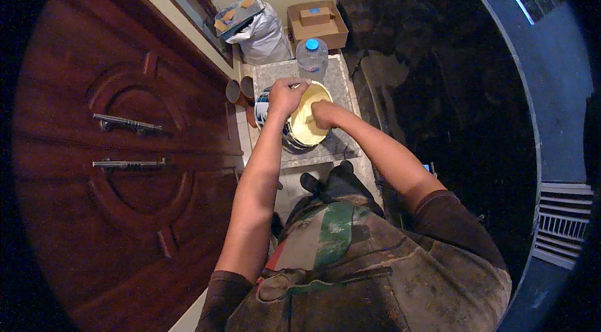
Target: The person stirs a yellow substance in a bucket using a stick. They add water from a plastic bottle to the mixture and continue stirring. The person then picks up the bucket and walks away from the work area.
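Observation:
A paint bucket (261, 108) with a dark and white patterned outside is tilted so that its mouth faces right and towards me. Its inside is coated with a pale yellow, paint-like material. My left hand (287, 96) is closed over the upper left rim and holds it. Inside the mouth is my right hand (326, 115), its fingers curled and pointing down into the bucket; what they hold is too unclear to name. Just beyond the rim stands a large clear plastic bottle (311, 59) with a blue cap.
A speckled stone slab (341, 144) lies under the bucket. Beyond are a stuffed white sack (266, 37) with a tray on top and an open cardboard box (338, 34). Small brown pots (234, 92) stand left, beside a dark red wooden door (125, 207). Black sheeting (463, 113) covers the right side.

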`<action>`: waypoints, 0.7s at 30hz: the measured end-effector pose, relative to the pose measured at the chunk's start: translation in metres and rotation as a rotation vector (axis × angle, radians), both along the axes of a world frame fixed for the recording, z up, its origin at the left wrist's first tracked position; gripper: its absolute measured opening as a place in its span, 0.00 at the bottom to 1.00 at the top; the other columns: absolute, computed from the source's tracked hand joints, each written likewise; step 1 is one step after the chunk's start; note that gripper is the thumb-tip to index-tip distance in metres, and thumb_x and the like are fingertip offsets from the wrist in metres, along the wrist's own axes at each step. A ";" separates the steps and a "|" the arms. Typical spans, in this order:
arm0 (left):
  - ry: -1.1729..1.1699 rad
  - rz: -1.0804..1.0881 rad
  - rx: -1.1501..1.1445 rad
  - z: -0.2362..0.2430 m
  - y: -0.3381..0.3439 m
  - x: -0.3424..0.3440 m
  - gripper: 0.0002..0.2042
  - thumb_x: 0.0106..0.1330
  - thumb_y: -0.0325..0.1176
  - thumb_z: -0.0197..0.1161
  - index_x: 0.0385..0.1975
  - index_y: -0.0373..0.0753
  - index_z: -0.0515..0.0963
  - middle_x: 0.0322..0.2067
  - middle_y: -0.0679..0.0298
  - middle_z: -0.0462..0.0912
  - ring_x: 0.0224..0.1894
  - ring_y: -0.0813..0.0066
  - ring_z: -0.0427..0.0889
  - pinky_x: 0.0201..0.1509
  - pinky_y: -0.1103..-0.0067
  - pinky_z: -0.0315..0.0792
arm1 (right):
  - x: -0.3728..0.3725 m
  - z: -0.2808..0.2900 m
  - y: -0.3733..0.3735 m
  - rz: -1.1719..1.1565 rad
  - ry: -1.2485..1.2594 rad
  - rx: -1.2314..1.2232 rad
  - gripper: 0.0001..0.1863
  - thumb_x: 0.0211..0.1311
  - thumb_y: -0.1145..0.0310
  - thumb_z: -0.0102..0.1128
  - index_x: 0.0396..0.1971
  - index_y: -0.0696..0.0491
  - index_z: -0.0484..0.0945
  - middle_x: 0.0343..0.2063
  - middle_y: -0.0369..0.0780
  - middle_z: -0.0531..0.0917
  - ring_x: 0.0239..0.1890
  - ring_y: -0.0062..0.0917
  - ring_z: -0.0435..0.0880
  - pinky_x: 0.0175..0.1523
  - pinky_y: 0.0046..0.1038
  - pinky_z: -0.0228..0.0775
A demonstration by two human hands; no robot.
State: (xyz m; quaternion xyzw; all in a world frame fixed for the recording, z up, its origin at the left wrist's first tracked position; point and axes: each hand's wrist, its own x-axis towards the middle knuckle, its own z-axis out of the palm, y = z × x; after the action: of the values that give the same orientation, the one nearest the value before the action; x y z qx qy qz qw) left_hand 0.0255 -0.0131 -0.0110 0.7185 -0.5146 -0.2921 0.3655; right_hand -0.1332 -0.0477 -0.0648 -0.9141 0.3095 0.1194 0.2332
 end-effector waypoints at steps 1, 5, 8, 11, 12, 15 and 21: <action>-0.003 -0.004 -0.024 0.000 0.001 0.001 0.16 0.58 0.48 0.69 0.37 0.43 0.88 0.37 0.51 0.87 0.41 0.54 0.86 0.48 0.69 0.77 | 0.004 0.007 0.002 -0.018 -0.040 0.136 0.09 0.46 0.73 0.60 0.27 0.62 0.82 0.32 0.56 0.84 0.38 0.48 0.84 0.44 0.43 0.77; 0.010 -0.003 -0.040 0.006 0.004 0.000 0.16 0.58 0.48 0.69 0.37 0.43 0.88 0.36 0.51 0.87 0.40 0.56 0.86 0.47 0.70 0.77 | 0.004 0.013 -0.002 -0.286 -0.176 -0.027 0.11 0.46 0.70 0.62 0.27 0.63 0.81 0.32 0.56 0.84 0.37 0.48 0.85 0.43 0.42 0.77; 0.015 -0.007 -0.039 0.009 0.005 0.000 0.16 0.58 0.47 0.69 0.37 0.42 0.88 0.36 0.51 0.87 0.40 0.56 0.87 0.47 0.71 0.77 | 0.007 0.009 -0.002 -0.025 0.011 0.183 0.12 0.48 0.69 0.63 0.30 0.62 0.82 0.34 0.56 0.84 0.38 0.49 0.85 0.43 0.42 0.78; 0.022 -0.010 -0.028 0.012 0.005 -0.001 0.15 0.58 0.46 0.70 0.37 0.42 0.87 0.36 0.51 0.87 0.40 0.57 0.87 0.47 0.71 0.77 | 0.000 0.001 -0.005 -0.298 -0.154 -0.019 0.15 0.47 0.68 0.63 0.34 0.62 0.83 0.34 0.56 0.84 0.39 0.48 0.85 0.44 0.43 0.77; 0.027 -0.010 -0.019 0.013 0.005 -0.001 0.15 0.58 0.46 0.70 0.38 0.42 0.87 0.36 0.51 0.87 0.40 0.57 0.87 0.47 0.71 0.77 | -0.002 -0.003 -0.005 -0.366 -0.175 -0.089 0.16 0.47 0.67 0.63 0.34 0.63 0.83 0.33 0.56 0.84 0.39 0.47 0.85 0.44 0.42 0.77; 0.019 -0.027 -0.032 0.012 0.005 0.003 0.15 0.59 0.45 0.70 0.38 0.42 0.88 0.36 0.52 0.87 0.40 0.58 0.87 0.46 0.72 0.77 | 0.007 0.010 -0.003 -0.193 -0.054 0.089 0.13 0.46 0.70 0.61 0.31 0.62 0.83 0.32 0.55 0.85 0.38 0.48 0.86 0.43 0.43 0.77; 0.026 -0.031 -0.023 0.019 0.007 0.000 0.14 0.59 0.45 0.69 0.38 0.43 0.88 0.35 0.52 0.88 0.40 0.59 0.87 0.47 0.73 0.77 | 0.004 0.006 0.001 -0.013 0.050 0.145 0.11 0.46 0.72 0.61 0.29 0.62 0.84 0.34 0.55 0.85 0.39 0.46 0.86 0.44 0.42 0.78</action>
State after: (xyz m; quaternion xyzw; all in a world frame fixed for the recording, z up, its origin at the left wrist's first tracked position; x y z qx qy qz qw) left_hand 0.0257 -0.0066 0.0077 0.7026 -0.5240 -0.3010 0.3757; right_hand -0.1295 -0.0466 -0.0590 -0.8896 0.3116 0.1626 0.2919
